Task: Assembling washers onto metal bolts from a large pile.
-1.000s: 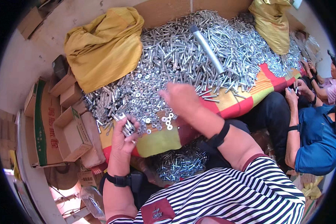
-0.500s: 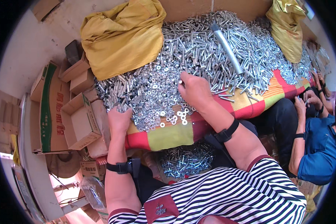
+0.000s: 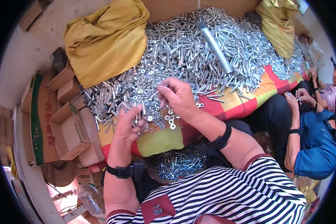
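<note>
fingers of left hand [image 3: 127, 125] clamp silver metal bolts [image 3: 143, 108]; right hand [image 3: 177, 95] seems pinching another; i judge picking, next needing steadiness.

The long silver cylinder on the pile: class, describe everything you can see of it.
The long silver cylinder looks metallic, smooth and shiny, with a dark far end. It lies slanted on the pile of small metal pieces, dark end toward the upper left, other end toward the lower right. Whether it is hollow cannot be seen.
</note>
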`<move>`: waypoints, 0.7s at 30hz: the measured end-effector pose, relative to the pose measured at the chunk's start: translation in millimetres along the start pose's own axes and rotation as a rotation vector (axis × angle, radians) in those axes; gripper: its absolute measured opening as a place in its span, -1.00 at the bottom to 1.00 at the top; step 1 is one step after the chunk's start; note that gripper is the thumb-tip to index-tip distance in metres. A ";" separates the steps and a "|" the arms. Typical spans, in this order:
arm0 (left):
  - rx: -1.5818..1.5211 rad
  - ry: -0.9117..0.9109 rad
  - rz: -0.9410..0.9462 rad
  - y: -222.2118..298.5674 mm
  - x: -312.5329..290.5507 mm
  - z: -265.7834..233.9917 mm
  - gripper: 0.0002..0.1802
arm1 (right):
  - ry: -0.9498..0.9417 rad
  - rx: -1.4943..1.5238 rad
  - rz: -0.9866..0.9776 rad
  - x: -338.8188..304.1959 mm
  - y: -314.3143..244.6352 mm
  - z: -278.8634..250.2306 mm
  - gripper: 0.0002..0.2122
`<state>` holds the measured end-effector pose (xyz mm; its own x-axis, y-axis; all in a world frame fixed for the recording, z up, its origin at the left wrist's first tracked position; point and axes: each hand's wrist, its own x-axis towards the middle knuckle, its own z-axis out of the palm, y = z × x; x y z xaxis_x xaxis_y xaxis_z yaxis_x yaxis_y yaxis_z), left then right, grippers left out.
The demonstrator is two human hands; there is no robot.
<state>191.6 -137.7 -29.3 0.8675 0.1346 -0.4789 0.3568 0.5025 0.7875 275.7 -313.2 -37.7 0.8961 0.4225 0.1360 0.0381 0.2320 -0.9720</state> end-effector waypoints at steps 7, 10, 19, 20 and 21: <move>0.031 -0.177 -0.009 -13.6 4.7 17.1 -0.83 | -0.007 0.078 0.083 3.5 -2.4 -12.7 -0.86; 0.040 -0.187 0.001 -19.3 10.9 18.5 -0.82 | -0.081 -0.029 0.134 2.4 -1.6 -21.7 -0.83; -0.028 0.000 -0.030 -19.6 21.2 18.0 -0.83 | -0.396 -0.181 0.243 -9.2 -2.5 -25.0 -0.74; -0.018 0.011 -0.039 -18.2 20.6 18.0 -0.83 | -0.379 -0.120 0.296 -11.1 -0.7 -23.4 -0.73; -0.009 0.024 -0.048 -17.1 19.9 16.9 -0.83 | -0.383 -0.118 0.296 -11.4 -0.3 -21.9 -0.73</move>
<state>208.6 -158.0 -45.7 0.8412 0.1304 -0.5248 0.3943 0.5161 0.7603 275.2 -337.2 -43.2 0.6502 0.7517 -0.1099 -0.1241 -0.0376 -0.9916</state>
